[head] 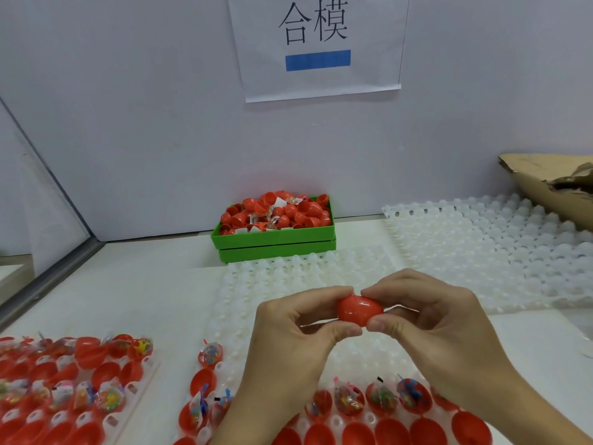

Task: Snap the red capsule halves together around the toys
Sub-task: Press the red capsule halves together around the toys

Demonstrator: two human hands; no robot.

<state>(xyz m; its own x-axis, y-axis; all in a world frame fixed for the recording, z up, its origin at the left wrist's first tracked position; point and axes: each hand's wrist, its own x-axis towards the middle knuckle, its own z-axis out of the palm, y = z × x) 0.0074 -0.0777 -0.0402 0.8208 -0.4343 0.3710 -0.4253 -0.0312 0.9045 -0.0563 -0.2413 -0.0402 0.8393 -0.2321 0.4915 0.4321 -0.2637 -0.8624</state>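
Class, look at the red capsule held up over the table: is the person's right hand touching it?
Touching. The head view shows the right hand with its thumb and fingertips pinching one end of the red capsule, while the left hand pinches the other end.

Two hands [288, 329], one closed red capsule [360, 310], one green bin [276, 240], three white trays [500, 252].
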